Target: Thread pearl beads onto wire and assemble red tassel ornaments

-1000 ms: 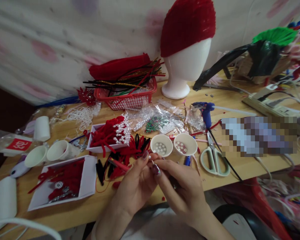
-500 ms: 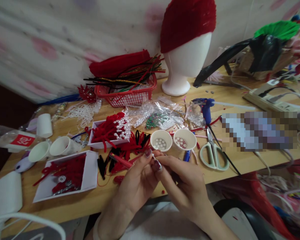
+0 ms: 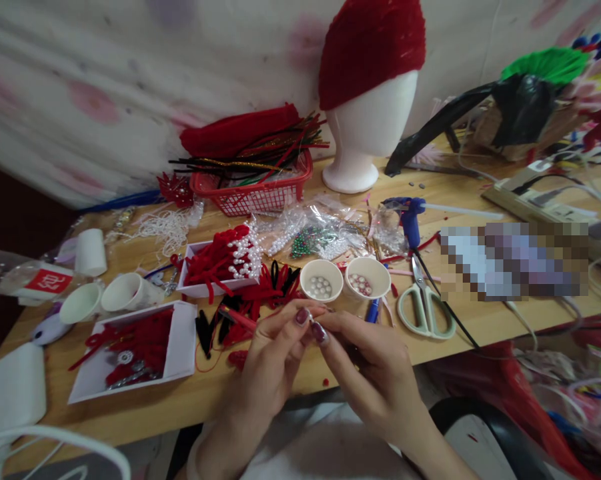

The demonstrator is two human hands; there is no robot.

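My left hand and my right hand meet fingertip to fingertip near the table's front edge. Both are pinched around a tiny whitish bead, mostly hidden by the thumbs. Just beyond the fingers stand two paper cups, one with white pearls and one with white and reddish beads. To the left, a white box holds red fuzzy stems tipped with pearls. Red and black fuzzy pieces lie between that box and my left hand.
Scissors and a blue glue gun lie right of the cups. Behind are a red basket and a foam head with a red cap. Another box with red pieces sits at the left; a power strip is at the right.
My left fingers have curled further over the bead, and the left thumb has shifted slightly right. My right thumb has tilted a little. The view has shifted slightly.
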